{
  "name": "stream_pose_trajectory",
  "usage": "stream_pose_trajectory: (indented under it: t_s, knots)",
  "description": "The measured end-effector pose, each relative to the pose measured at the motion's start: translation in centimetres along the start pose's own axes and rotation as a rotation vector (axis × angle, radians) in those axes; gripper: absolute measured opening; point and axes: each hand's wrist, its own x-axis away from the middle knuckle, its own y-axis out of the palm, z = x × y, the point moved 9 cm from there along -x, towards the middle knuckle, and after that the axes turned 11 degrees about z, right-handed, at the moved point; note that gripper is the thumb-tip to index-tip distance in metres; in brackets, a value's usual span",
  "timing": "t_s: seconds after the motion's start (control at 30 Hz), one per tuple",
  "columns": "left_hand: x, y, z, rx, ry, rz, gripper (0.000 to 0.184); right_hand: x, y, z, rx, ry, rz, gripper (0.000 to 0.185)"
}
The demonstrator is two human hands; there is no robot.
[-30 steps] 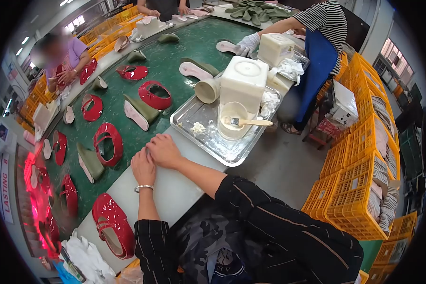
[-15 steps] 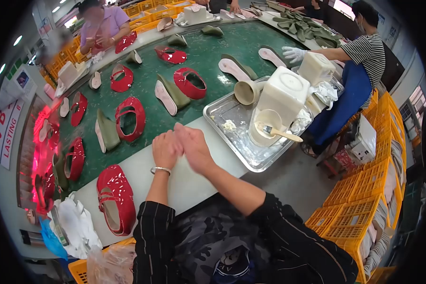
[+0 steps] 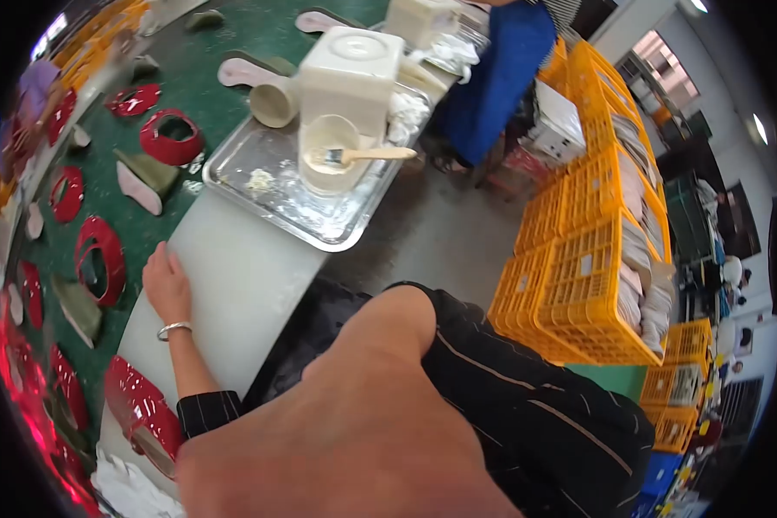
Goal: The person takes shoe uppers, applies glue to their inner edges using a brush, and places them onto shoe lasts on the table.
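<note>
My left hand point(image 3: 166, 283), a silver bangle at its wrist, rests on the white table edge point(image 3: 242, 259) beside the green belt. Its fingers lie on the surface with nothing seen in them. Very near the camera, my right hand point(image 3: 319, 449) is large and blurred, its fingers hidden. A red strapped shoe upper point(image 3: 100, 259) lies on the belt left of my left hand, near an olive wedge sole point(image 3: 78, 309). Closer to me is a red shoe point(image 3: 140, 406) with white flecks on it.
A metal tray point(image 3: 263, 203) holds a white container point(image 3: 350, 82), a beige cup point(image 3: 274, 105) and a pot with a brush point(image 3: 371, 154). Stacked yellow crates point(image 3: 578, 259) stand at right. A co-worker's blue apron point(image 3: 496, 82) shows beyond the tray; another person is at far left.
My hands, together before, are now apart: the left is down on the table edge, the right has come up close to the camera. The view has swung right.
</note>
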Motion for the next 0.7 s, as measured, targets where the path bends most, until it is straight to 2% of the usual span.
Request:
stream_pose_trajectory:
  t_s: [0.2,0.67,0.7]
  knots:
    - [-0.1,0.8,-0.8,-0.035,-0.052,-0.084,0.032,-0.2,-0.7,-0.1,0.038,0.041,-0.035,0.041]
    - [0.0,1.3,-1.1,-0.047,-0.110,-0.110,0.031,0.1,-2.2,-0.8,0.039,0.051,-0.093,0.033]
    - [-0.2,0.8,-0.6,0.017,-0.066,-0.011,0.030,0.3,-2.4,-0.9,0.050,0.057,-0.087,0.033]
